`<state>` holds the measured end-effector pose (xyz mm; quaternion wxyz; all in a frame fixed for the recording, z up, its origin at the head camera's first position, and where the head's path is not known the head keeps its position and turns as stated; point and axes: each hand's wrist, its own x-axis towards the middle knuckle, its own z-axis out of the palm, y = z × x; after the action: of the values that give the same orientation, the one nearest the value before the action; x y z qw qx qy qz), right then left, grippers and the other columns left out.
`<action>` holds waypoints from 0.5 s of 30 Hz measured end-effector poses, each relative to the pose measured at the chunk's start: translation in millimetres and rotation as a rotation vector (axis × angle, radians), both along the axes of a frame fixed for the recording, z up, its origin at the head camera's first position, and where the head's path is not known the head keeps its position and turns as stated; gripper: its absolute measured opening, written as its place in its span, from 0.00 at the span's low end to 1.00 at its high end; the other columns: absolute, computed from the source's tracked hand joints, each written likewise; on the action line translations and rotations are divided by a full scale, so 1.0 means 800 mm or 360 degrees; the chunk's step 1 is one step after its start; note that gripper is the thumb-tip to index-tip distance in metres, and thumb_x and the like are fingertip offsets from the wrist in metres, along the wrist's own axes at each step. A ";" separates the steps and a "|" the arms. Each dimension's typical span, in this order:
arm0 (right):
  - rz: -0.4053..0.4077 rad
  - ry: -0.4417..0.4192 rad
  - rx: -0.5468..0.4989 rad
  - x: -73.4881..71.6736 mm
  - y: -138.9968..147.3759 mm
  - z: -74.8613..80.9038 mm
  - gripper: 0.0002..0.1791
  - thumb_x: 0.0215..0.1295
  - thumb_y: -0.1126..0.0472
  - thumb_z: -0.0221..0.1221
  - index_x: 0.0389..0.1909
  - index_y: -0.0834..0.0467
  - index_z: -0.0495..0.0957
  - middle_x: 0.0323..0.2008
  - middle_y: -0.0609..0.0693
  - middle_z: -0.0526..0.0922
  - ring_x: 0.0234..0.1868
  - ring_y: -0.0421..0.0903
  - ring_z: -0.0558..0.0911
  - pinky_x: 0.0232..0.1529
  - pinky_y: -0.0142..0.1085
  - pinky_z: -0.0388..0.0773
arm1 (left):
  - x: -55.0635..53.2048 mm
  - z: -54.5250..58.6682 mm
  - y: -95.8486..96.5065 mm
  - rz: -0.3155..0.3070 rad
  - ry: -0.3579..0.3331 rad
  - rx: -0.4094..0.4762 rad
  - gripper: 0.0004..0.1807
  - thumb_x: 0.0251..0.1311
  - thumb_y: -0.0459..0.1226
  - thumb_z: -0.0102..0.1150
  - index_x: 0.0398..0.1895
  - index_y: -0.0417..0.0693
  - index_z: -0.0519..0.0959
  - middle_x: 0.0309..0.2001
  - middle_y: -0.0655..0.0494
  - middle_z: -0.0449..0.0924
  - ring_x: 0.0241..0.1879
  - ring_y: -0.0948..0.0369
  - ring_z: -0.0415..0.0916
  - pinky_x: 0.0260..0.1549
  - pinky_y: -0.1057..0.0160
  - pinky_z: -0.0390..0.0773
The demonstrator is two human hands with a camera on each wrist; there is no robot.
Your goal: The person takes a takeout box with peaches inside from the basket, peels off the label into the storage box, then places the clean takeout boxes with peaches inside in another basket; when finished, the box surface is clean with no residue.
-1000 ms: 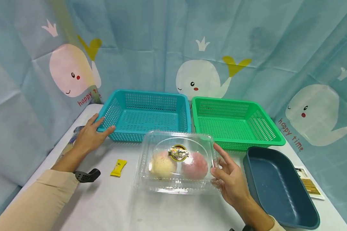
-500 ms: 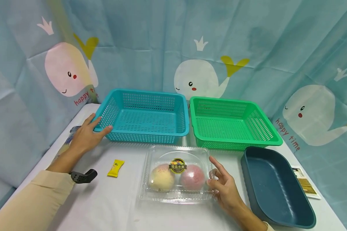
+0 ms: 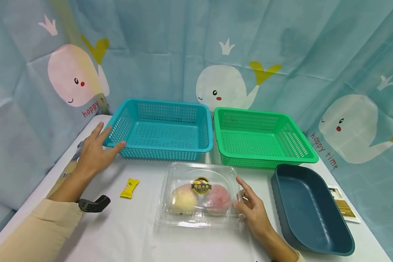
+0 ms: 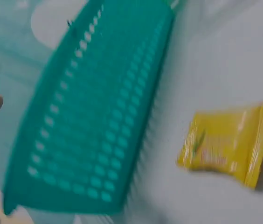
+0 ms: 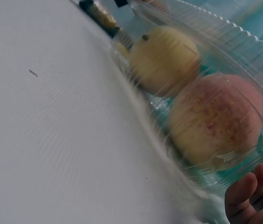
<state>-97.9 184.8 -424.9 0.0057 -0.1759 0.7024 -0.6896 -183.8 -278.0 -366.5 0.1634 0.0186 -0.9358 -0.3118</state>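
Note:
A clear plastic clamshell box (image 3: 201,218) with a round black-and-gold label sits at the middle of the table. Inside it are a yellowish peach (image 3: 184,198) and a pink peach (image 3: 218,198). My right hand (image 3: 255,213) holds the box's right edge between thumb and fingers; in the right wrist view its curled fingertips (image 5: 243,186) are at the box's corner. My left hand (image 3: 96,151) is spread at the near left corner of the blue basket (image 3: 163,154). Whether it touches the rim, I cannot tell.
A small yellow packet (image 3: 129,188) lies between the left hand and the box. Behind are the blue basket and a green basket (image 3: 265,162). A dark blue tub (image 3: 281,207) stands at right, a printed packet (image 3: 345,207) beyond it. Another printed item (image 3: 67,171) lies under the left forearm.
The box has come down toward me from in front of the baskets, its right edge still in my right hand. My left hand has stayed at the blue basket's corner.

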 end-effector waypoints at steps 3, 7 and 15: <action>-0.0022 0.0071 0.0052 -0.002 0.003 -0.001 0.36 0.62 0.76 0.53 0.73 0.61 0.57 0.35 0.59 0.63 0.33 0.45 0.77 0.23 0.31 0.75 | 0.014 0.014 0.016 -0.0040 0.0189 0.0026 0.42 0.63 0.52 0.56 0.76 0.48 0.53 0.76 0.48 0.39 0.72 0.39 0.37 0.57 0.25 0.45; -0.0007 0.0143 0.0074 -0.004 0.005 -0.002 0.36 0.63 0.76 0.52 0.73 0.61 0.57 0.35 0.58 0.63 0.34 0.46 0.77 0.23 0.32 0.75 | 0.036 0.033 0.039 -0.0152 0.0352 0.0124 0.43 0.62 0.46 0.60 0.77 0.55 0.51 0.76 0.49 0.42 0.72 0.42 0.40 0.57 0.25 0.46; -0.0011 0.0142 0.0143 -0.003 0.003 -0.006 0.36 0.64 0.74 0.53 0.73 0.59 0.57 0.36 0.58 0.64 0.35 0.48 0.79 0.28 0.33 0.77 | 0.070 0.039 0.085 -0.0489 0.0634 0.0171 0.43 0.60 0.51 0.62 0.76 0.55 0.54 0.75 0.49 0.47 0.70 0.41 0.47 0.55 0.27 0.56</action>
<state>-100.2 187.6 -429.6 -0.0202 -0.2037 0.7328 -0.6489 -127.7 -209.8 -335.3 0.2940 -0.1770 -0.8590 -0.3799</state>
